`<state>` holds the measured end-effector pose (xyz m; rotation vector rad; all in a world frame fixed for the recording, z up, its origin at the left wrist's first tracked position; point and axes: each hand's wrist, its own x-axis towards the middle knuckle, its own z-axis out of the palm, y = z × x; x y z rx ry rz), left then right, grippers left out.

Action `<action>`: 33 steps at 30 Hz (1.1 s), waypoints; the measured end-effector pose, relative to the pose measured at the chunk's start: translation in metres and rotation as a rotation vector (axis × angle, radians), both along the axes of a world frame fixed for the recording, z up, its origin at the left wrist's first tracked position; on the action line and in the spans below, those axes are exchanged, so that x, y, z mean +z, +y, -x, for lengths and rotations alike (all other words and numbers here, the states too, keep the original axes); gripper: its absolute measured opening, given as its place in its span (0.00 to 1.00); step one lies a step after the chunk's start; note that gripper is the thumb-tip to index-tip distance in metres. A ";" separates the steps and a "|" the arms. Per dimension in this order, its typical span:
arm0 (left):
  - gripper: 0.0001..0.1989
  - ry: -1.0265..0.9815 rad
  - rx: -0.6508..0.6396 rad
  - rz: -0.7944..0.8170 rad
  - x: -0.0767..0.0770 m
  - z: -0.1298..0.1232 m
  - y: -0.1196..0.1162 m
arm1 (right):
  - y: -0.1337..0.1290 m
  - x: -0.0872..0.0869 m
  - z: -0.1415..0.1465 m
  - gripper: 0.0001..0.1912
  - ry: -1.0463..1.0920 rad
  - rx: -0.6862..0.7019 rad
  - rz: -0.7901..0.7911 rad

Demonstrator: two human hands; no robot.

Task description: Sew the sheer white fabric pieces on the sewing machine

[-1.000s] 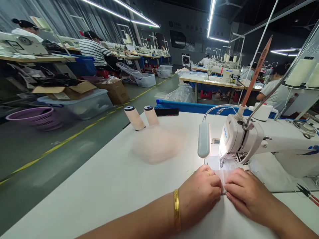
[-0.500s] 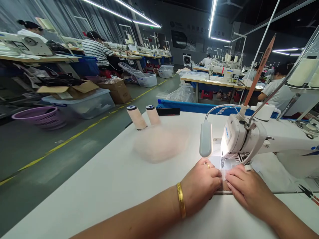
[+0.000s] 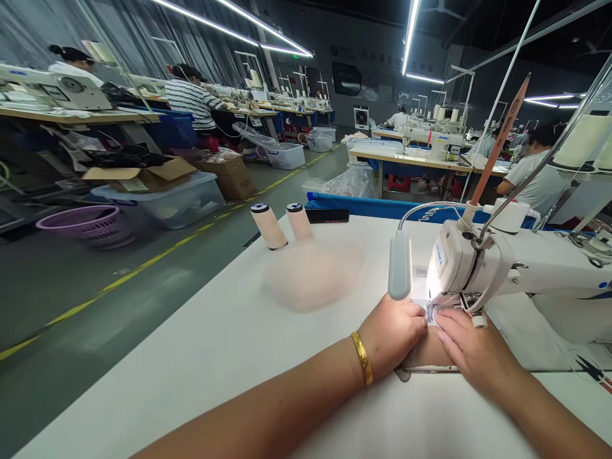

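Note:
A small piece of white fabric (image 3: 431,317) lies under the presser foot of a white sewing machine (image 3: 447,264), mostly covered by my fingers. My left hand (image 3: 394,331), with a gold bangle (image 3: 362,358) on the wrist, is closed at the fabric's left side, its fingers curled together. On the other side my right hand (image 3: 478,347) rests low beside the needle area, fingers stretched toward the fabric and thumb apart. The brownish machine plate (image 3: 430,354) shows between the hands. A lit grey lamp (image 3: 400,264) hangs just above my left hand.
Two thread cones (image 3: 268,227) and a dark phone-like object (image 3: 329,216) stand at the table's far edge. A blurred pale patch (image 3: 313,275) covers part of the white tabletop. Thread snips (image 3: 593,371) lie at the right. Co-workers sit at other machines beyond.
Both hands have moved forward, closer to the needle, and more of the plate shows in front of them. The view has shifted slightly.

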<state>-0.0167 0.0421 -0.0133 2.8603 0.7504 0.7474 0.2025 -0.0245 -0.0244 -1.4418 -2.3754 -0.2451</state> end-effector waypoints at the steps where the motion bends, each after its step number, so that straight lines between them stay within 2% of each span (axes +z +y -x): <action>1: 0.14 0.003 0.000 -0.011 0.000 0.000 0.001 | 0.000 -0.001 0.000 0.17 -0.005 -0.007 -0.008; 4: 0.11 0.015 0.023 -0.011 0.002 0.002 0.003 | 0.000 -0.002 0.000 0.18 0.002 -0.019 -0.018; 7: 0.06 0.055 0.103 0.015 0.005 0.006 0.004 | -0.001 -0.003 -0.002 0.19 0.028 -0.007 0.009; 12: 0.23 0.224 0.238 0.071 0.012 0.005 -0.010 | -0.005 -0.001 0.005 0.17 0.143 0.161 -0.046; 14: 0.25 0.298 0.283 0.077 0.018 0.004 -0.025 | -0.008 0.005 0.014 0.19 0.194 0.230 -0.064; 15: 0.23 0.320 0.284 0.081 0.022 0.005 -0.033 | -0.011 0.009 0.020 0.19 0.211 0.253 -0.044; 18: 0.08 0.351 0.155 0.131 0.037 0.015 -0.053 | -0.022 0.018 0.035 0.16 0.233 0.338 0.077; 19: 0.06 0.358 0.142 0.150 0.042 0.020 -0.056 | -0.026 0.019 0.038 0.15 0.233 0.381 0.088; 22: 0.04 0.316 0.260 0.154 0.049 0.034 -0.050 | -0.039 0.015 0.040 0.17 0.206 0.490 0.003; 25: 0.11 0.257 0.333 0.131 0.043 0.038 -0.035 | -0.051 0.005 0.036 0.18 0.167 0.498 -0.073; 29: 0.08 0.304 0.289 0.091 0.029 0.026 -0.022 | -0.065 -0.003 0.027 0.15 0.135 0.506 -0.095; 33: 0.09 0.299 0.234 0.018 0.019 0.014 -0.025 | -0.077 0.001 0.015 0.12 0.115 0.495 -0.054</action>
